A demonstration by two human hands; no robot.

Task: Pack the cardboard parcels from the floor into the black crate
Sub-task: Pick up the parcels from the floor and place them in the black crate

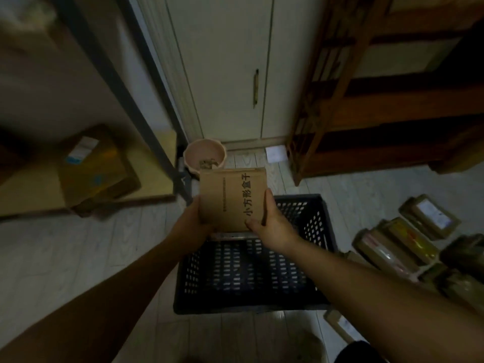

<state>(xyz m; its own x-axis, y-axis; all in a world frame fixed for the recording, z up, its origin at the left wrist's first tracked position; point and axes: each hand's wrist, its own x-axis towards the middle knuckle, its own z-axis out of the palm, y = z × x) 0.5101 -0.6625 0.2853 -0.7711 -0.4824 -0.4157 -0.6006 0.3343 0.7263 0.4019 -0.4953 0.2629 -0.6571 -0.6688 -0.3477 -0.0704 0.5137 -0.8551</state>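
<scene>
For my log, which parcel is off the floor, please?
The lettered parcel, in the left hand and right hand by the black crate; other parcels lie on the floor.

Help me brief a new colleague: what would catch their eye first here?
The cardboard box with bold black print, held at centre by the left hand and right hand above the black crate. Next, the heap of parcels on the floor at the right, and a pink bowl just beyond the box.
</scene>
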